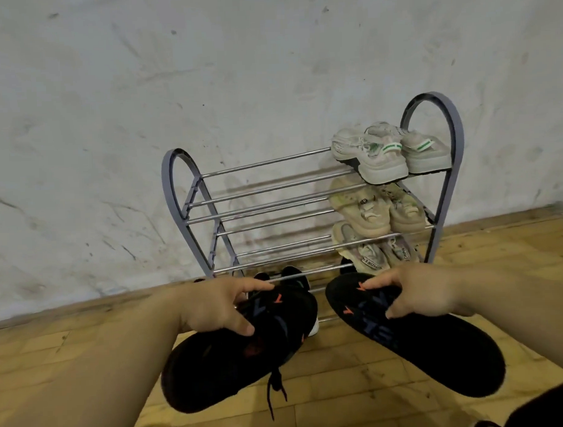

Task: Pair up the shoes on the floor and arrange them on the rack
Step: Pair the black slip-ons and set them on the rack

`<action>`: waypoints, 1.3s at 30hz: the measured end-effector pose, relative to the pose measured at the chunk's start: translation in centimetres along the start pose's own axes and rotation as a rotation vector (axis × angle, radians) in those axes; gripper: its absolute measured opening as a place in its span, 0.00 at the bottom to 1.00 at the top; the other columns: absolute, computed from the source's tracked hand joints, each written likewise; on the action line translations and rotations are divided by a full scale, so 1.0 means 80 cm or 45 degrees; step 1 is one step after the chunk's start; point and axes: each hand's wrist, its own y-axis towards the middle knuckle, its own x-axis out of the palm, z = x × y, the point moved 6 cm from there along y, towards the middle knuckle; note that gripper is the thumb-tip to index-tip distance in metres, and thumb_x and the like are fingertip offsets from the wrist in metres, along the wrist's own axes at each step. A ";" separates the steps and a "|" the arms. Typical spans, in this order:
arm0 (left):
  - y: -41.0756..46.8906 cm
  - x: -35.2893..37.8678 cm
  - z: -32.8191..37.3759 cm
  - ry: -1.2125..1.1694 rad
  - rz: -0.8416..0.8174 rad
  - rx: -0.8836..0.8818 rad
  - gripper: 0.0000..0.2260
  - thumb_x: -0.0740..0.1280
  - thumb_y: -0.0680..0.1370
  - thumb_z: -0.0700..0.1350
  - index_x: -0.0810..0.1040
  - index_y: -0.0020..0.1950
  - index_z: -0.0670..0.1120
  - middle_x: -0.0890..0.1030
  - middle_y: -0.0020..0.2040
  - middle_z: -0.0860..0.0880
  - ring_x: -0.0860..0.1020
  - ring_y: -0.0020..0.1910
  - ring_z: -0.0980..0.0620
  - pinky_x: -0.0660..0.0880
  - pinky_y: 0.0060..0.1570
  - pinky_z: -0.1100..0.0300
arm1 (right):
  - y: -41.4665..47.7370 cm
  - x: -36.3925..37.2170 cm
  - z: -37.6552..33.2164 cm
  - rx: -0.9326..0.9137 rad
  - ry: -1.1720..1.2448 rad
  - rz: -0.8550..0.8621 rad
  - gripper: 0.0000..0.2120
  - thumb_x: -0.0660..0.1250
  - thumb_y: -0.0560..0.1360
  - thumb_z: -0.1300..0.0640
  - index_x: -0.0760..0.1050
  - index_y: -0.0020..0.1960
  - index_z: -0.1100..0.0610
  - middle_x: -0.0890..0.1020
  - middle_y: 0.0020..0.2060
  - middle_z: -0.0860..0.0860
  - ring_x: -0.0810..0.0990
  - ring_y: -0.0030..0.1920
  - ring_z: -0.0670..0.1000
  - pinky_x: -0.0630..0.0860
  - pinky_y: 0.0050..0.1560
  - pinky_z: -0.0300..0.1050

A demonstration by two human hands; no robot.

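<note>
two black shoes are held up in front of the rack [190, 197], one per hand: the left hand [213, 306] grips the left black shoe [234, 352], the right hand [420, 293] grips the right black shoe [438, 342]. three pale pairs fill the rack's right end: white pair [389, 152] on top, beige pair [376, 210] below, grey pair [371, 251] lower. another dark shoe [295, 276] sits at the bottom.
</note>
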 end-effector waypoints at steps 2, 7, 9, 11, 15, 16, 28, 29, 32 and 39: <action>0.019 0.010 -0.007 0.040 -0.039 -0.022 0.36 0.74 0.79 0.40 0.61 0.81 0.60 0.73 0.74 0.50 0.77 0.67 0.50 0.78 0.64 0.54 | 0.023 0.015 0.004 0.015 0.096 0.040 0.31 0.74 0.77 0.58 0.70 0.76 0.40 0.73 0.72 0.48 0.76 0.65 0.49 0.74 0.56 0.36; 0.063 0.018 -0.053 0.093 0.066 -0.014 0.35 0.69 0.83 0.43 0.54 0.83 0.59 0.66 0.72 0.57 0.68 0.71 0.55 0.67 0.64 0.62 | 0.094 0.036 0.014 0.022 0.267 0.148 0.33 0.73 0.78 0.61 0.66 0.79 0.47 0.68 0.77 0.53 0.78 0.61 0.52 0.69 0.30 0.24; 0.082 0.018 -0.085 0.076 0.160 -0.017 0.34 0.66 0.84 0.45 0.51 0.84 0.60 0.65 0.74 0.58 0.66 0.69 0.58 0.67 0.62 0.68 | 0.125 0.040 0.016 0.008 0.357 0.216 0.33 0.72 0.79 0.62 0.65 0.80 0.49 0.67 0.78 0.54 0.76 0.67 0.55 0.69 0.31 0.23; 0.106 0.016 -0.118 -0.032 0.265 -0.021 0.35 0.65 0.85 0.45 0.48 0.84 0.62 0.66 0.76 0.58 0.68 0.68 0.59 0.69 0.62 0.70 | 0.158 0.047 0.015 -0.020 0.411 0.277 0.34 0.72 0.79 0.63 0.64 0.80 0.49 0.70 0.75 0.54 0.76 0.65 0.54 0.71 0.36 0.23; 0.164 0.009 -0.175 -0.327 0.499 -0.032 0.35 0.65 0.85 0.43 0.49 0.84 0.63 0.68 0.73 0.58 0.70 0.68 0.56 0.69 0.68 0.61 | 0.228 0.067 0.013 -0.038 0.523 0.406 0.33 0.72 0.78 0.63 0.66 0.79 0.48 0.74 0.71 0.50 0.75 0.63 0.48 0.73 0.59 0.33; 0.177 0.010 -0.186 -0.440 0.530 -0.030 0.35 0.65 0.85 0.43 0.49 0.84 0.64 0.69 0.74 0.58 0.71 0.70 0.54 0.69 0.70 0.58 | 0.243 0.071 0.008 -0.037 0.546 0.437 0.32 0.72 0.78 0.63 0.66 0.79 0.48 0.74 0.68 0.48 0.75 0.64 0.47 0.71 0.61 0.36; 0.309 -0.056 -0.233 -0.548 0.961 -0.112 0.30 0.61 0.86 0.51 0.49 0.84 0.61 0.56 0.84 0.51 0.57 0.82 0.47 0.59 0.77 0.52 | 0.436 0.070 -0.054 -0.114 0.974 0.402 0.35 0.72 0.79 0.58 0.61 0.82 0.47 0.68 0.77 0.50 0.71 0.73 0.51 0.69 0.72 0.44; 0.311 -0.052 -0.232 -0.462 0.948 -0.145 0.30 0.61 0.85 0.55 0.49 0.84 0.61 0.53 0.85 0.50 0.53 0.83 0.45 0.56 0.79 0.49 | 0.444 0.074 -0.052 -0.064 0.837 0.397 0.37 0.72 0.79 0.48 0.58 0.82 0.44 0.65 0.79 0.49 0.68 0.76 0.53 0.66 0.75 0.49; 0.292 -0.018 -0.220 -0.081 0.904 -0.128 0.29 0.57 0.83 0.64 0.49 0.83 0.65 0.47 0.83 0.53 0.46 0.83 0.42 0.52 0.80 0.40 | 0.433 0.093 -0.043 0.006 0.381 0.416 0.46 0.66 0.70 0.27 0.51 0.82 0.38 0.56 0.82 0.49 0.58 0.80 0.57 0.63 0.78 0.58; 0.246 0.020 -0.235 0.056 0.724 -0.093 0.39 0.65 0.76 0.69 0.46 0.81 0.70 0.40 0.82 0.63 0.46 0.84 0.49 0.60 0.79 0.44 | 0.359 0.138 -0.039 -0.198 -0.110 0.318 0.52 0.74 0.69 0.34 0.43 0.81 0.35 0.46 0.81 0.44 0.52 0.81 0.57 0.65 0.77 0.57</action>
